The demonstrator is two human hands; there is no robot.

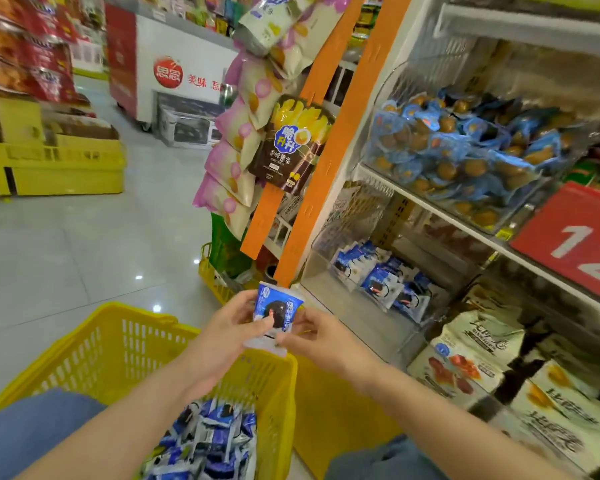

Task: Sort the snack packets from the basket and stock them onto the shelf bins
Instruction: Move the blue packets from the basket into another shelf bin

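Left hand (227, 327) and right hand (314, 332) pinching a small blue-and-white snack packet (277, 315) above a yellow plastic basket (94, 351) of similar packets, clear shelf bin (343, 303) just beyond holding matching packets

1. Both forearms bare, reaching forward and converging at centre, wrists about level.
2. left grip (227, 329): thumb and fingers pinch left edge of snack packet (278, 311).
3. right grip (314, 332): thumb and fingertips pinch its lower right edge.

White shelf (430, 206), lower clear bin (347, 306) w/ blue-white packets (378, 276); upper bin (390, 83) w/ blue packs (465, 143)
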